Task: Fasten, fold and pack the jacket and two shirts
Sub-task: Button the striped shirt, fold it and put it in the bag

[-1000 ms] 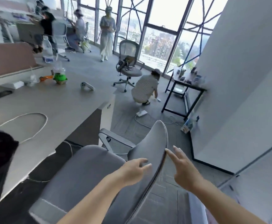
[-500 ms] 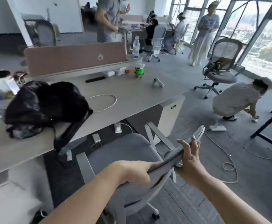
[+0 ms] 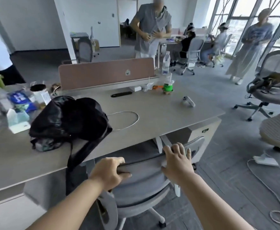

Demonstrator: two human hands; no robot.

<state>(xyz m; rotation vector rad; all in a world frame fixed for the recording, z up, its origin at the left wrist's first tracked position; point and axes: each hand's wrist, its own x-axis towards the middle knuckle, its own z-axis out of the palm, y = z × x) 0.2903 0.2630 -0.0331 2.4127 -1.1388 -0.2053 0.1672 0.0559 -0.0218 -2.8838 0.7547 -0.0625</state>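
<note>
My left hand [image 3: 109, 173] grips the top edge of a grey office chair's backrest [image 3: 144, 178], thumb in front and fingers over the rim. My right hand [image 3: 177, 163] holds the same edge further right, fingers curled over it. The chair stands in front of the desk [image 3: 161, 120], its back towards me. A black bag [image 3: 69, 118] lies on the desk to the left, with a strap hanging over the front edge. No jacket or shirt shows plainly in this view.
On the desk lie a white cable loop [image 3: 132, 120], a white controller [image 3: 188, 101], a green cup [image 3: 168, 87] and clutter at the far left. A second chair [image 3: 272, 92], a crouching person [image 3: 277, 130] and a power strip [image 3: 265, 161] are at the right.
My view has swung left from the windows to the desk. Both hands reached the chair's backrest and took hold of it, and the chair now faces the desk.
</note>
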